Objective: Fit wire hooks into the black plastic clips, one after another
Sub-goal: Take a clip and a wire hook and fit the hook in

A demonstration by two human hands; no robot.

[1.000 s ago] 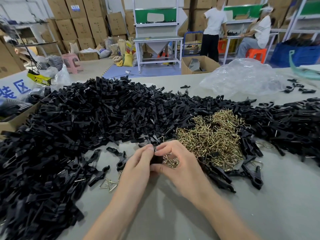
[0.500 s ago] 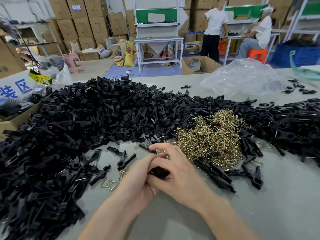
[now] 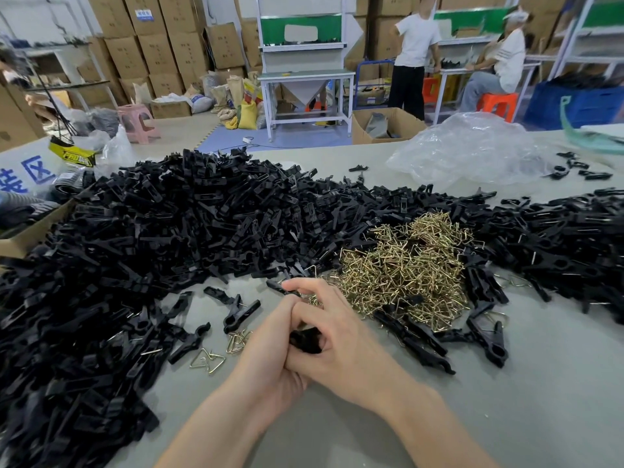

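Observation:
Both hands meet low in the middle of the head view around one black plastic clip (image 3: 305, 341), mostly hidden between them. My left hand (image 3: 270, 352) grips it from the left, and my right hand (image 3: 341, 336) wraps over it from the right with fingers curled. A heap of brass-coloured wire hooks (image 3: 401, 268) lies just beyond my right hand. A huge pile of black clips (image 3: 152, 251) covers the table's left and back. Whether a hook is in the held clip is hidden.
Loose clips (image 3: 239, 312) and a few stray hooks (image 3: 207, 361) lie left of my hands. More clips (image 3: 486, 342) lie to the right. A crumpled clear plastic bag (image 3: 472, 150) is at the back right. Two people work at benches behind.
My hands have drawn back toward me from the edge of the hook heap and closed together around the clip, my right hand now folded over my left.

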